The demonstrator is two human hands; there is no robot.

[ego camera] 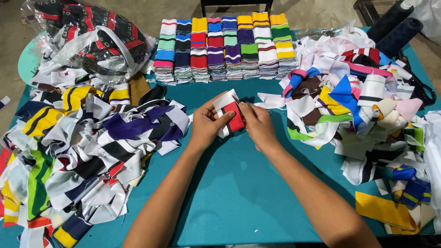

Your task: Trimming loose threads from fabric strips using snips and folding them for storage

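Two hands meet on one small strip point(231, 115), red with white and dark bands, held just above the teal worktop point(239, 193). My left hand point(207, 123) pinches its left edge, thumb on top and fingers curled beneath. My right hand point(258, 125) closes on its right edge, fingertips bent onto the cloth. Both are narrow, gripping the strip between them.

Beyond the strip, toward the far edge, stand neat stacks point(225, 48) of folded striped pieces in many colours, set in rows. Left of the strip lies a loose heap point(92, 147) of mixed strips, white, purple, yellow, green and black. Right of the strip lies a second heap point(363, 115), close to my right hand. Far left of the stacks sits a clear bag point(92, 39) stuffed with dark and red cloth. Far right of the stacks lie two dark rolls point(395, 25).
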